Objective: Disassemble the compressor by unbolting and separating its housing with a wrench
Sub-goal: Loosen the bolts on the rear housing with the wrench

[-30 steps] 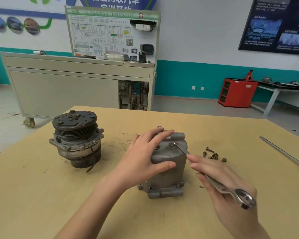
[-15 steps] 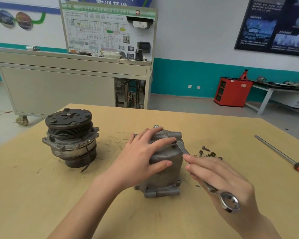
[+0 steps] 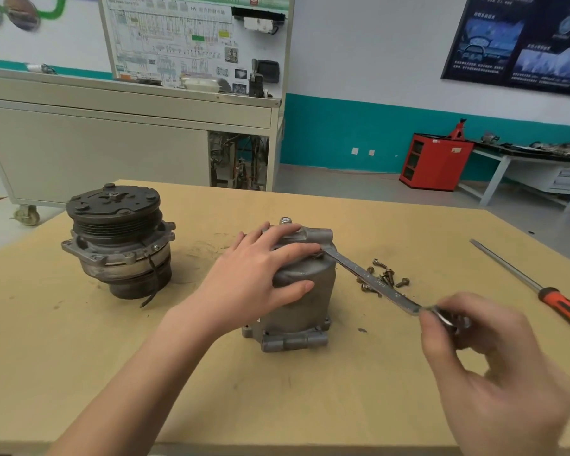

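Slippage risk: my right hand [image 3: 494,363] just pinches the wrench [image 3: 369,278] end, left hand [image 3: 254,278] presses flat on the compressor housing [image 3: 303,297], so the head may cam off the bolt [image 3: 317,255].

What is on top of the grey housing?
The left hand presses the housing; the wrench reaches under its fingers; one bolt stands behind them. What the wrench's head grips is covered.

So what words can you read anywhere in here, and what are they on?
"HV", heading the white wiring board; the characters after it are blurred.
Text on the dark poster: too blurred to read.
Marks stamped on the wrench: unreadable.
Labels on the red cabinet: too small.
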Demonstrator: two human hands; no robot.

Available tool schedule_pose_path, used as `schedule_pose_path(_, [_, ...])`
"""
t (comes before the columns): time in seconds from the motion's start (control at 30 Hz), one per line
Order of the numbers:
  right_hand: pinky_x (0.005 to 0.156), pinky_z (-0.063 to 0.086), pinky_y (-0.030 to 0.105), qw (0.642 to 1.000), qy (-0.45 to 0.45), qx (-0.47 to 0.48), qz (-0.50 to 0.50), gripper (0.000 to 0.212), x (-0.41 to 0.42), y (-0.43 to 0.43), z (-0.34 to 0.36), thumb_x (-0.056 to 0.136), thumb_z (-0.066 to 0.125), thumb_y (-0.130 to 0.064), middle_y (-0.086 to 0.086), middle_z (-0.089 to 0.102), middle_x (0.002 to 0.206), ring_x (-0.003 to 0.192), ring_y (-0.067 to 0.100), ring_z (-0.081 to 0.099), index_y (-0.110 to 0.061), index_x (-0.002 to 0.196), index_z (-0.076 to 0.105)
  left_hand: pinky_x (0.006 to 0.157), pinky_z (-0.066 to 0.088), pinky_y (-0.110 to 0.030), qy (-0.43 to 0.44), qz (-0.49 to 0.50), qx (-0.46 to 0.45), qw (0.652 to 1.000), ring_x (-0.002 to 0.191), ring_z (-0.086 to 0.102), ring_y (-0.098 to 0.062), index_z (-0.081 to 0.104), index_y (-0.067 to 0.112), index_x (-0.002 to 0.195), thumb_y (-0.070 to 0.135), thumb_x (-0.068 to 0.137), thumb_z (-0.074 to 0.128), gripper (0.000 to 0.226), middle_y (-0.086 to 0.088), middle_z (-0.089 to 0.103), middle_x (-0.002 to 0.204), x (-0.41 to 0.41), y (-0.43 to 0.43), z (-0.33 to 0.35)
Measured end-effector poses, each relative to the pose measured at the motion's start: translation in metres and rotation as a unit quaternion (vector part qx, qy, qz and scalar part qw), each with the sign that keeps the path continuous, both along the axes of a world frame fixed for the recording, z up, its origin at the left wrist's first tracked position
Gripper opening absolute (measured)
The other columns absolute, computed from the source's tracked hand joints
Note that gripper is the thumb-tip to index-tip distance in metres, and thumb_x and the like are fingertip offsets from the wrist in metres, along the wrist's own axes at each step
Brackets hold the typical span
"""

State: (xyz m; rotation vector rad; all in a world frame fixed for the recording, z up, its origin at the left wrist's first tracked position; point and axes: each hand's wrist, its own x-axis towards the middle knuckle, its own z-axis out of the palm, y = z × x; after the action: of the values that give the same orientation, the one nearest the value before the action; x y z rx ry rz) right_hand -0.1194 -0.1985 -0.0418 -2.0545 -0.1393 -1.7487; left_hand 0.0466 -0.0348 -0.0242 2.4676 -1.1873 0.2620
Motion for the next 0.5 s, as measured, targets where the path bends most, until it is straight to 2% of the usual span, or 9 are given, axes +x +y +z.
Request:
schedule_pose_path(0.07, [0.056, 0.048, 0.019, 0.995, 0.048, 0.077, 0.030, 0.009, 0.000, -0.013, 0.011, 0.087, 0.059, -0.033, -0.008, 0.055, 0.067, 0.055, 0.008, 0.057, -0.037, 0.085, 0.051, 0.112, 0.026, -0.039, -0.014, 0.006, 0.002, 1.000, 0.144, 0.016, -0.014, 0.032, 0.054, 0.140, 0.061, 0.089, 0.043, 0.053, 0.018, 0.018, 0.155, -0.001, -0.001, -0.001])
schedule_pose_path(0.13, [0.047, 0.048, 0.021, 0.969, 0.102, 0.208, 0.085, 0.008, 0.010, -0.035, 0.025, 0.085, 0.060, -0.031, -0.003, 0.060, 0.070, 0.048, 0.014, 0.058, -0.034, 0.084, 0.053, 0.111, 0.026, -0.036, -0.025, 0.013, 0.005, 1.000, 0.144, 0.015, -0.014, 0.032, 0.053, 0.140, 0.060, 0.089, 0.043, 0.052, 0.018, 0.017, 0.156, -0.002, -0.001, -0.001])
schedule_pose_path(0.2, [0.041, 0.045, 0.023, 0.930, 0.176, 0.307, 0.096, 0.013, 0.036, -0.064, 0.036, 0.089, 0.058, -0.015, 0.000, 0.060, 0.076, 0.046, 0.017, 0.058, -0.026, 0.093, 0.054, 0.112, 0.026, -0.037, -0.028, 0.021, 0.012, 0.999, 0.145, 0.012, -0.015, 0.030, 0.054, 0.140, 0.061, 0.090, 0.041, 0.052, 0.019, 0.015, 0.157, -0.004, -0.001, -0.002])
schedule_pose_path(0.27, [0.040, 0.043, 0.022, 0.881, 0.265, 0.377, 0.108, 0.017, 0.074, -0.088, 0.048, 0.093, 0.055, -0.007, 0.010, 0.058, 0.081, 0.046, 0.015, 0.056, -0.014, 0.109, 0.052, 0.114, 0.025, -0.039, -0.033, 0.030, 0.018, 0.999, 0.146, 0.010, -0.017, 0.026, 0.056, 0.141, 0.060, 0.090, 0.039, 0.052, 0.018, 0.011, 0.158, -0.005, -0.001, -0.004])
schedule_pose_path(0.33, [0.040, 0.041, 0.019, 0.841, 0.341, 0.401, 0.126, 0.023, 0.116, -0.099, 0.060, 0.094, 0.054, -0.006, 0.011, 0.057, 0.080, 0.046, 0.012, 0.053, -0.004, 0.116, 0.051, 0.116, 0.022, -0.042, -0.045, 0.032, 0.019, 0.998, 0.147, 0.009, -0.019, 0.022, 0.058, 0.142, 0.060, 0.091, 0.037, 0.052, 0.017, 0.006, 0.159, -0.006, -0.002, -0.005])
schedule_pose_path(0.4, [0.037, 0.038, 0.017, 0.816, 0.399, 0.393, 0.141, 0.023, 0.154, -0.096, 0.073, 0.093, 0.054, -0.004, 0.011, 0.056, 0.078, 0.046, 0.011, 0.048, 0.001, 0.116, 0.053, 0.117, 0.022, -0.043, -0.058, 0.020, 0.005, 0.998, 0.147, 0.009, -0.019, 0.016, 0.062, 0.140, 0.063, 0.090, 0.032, 0.052, 0.019, -0.001, 0.159, -0.005, -0.001, -0.011])
schedule_pose_path(0.43, [0.035, 0.035, 0.016, 0.810, 0.420, 0.383, 0.145, 0.023, 0.172, -0.090, 0.080, 0.094, 0.054, -0.003, 0.011, 0.056, 0.076, 0.046, 0.011, 0.046, 0.002, 0.116, 0.054, 0.117, 0.024, -0.041, -0.049, 0.008, -0.016, 0.999, 0.147, 0.012, -0.016, 0.014, 0.065, 0.138, 0.065, 0.088, 0.029, 0.052, 0.021, -0.002, 0.159, -0.005, 0.001, -0.013])
schedule_pose_path(0.5, [0.032, 0.030, 0.015, 0.807, 0.457, 0.344, 0.147, 0.021, 0.202, -0.073, 0.094, 0.094, 0.051, -0.003, 0.010, 0.057, 0.073, 0.042, 0.008, 0.042, 0.001, 0.115, 0.055, 0.112, 0.028, -0.024, 0.005, -0.023, -0.137, 0.990, 0.141, 0.019, 0.003, 0.019, 0.069, 0.132, 0.068, 0.085, 0.031, 0.049, 0.028, 0.005, 0.156, -0.005, 0.006, -0.017])
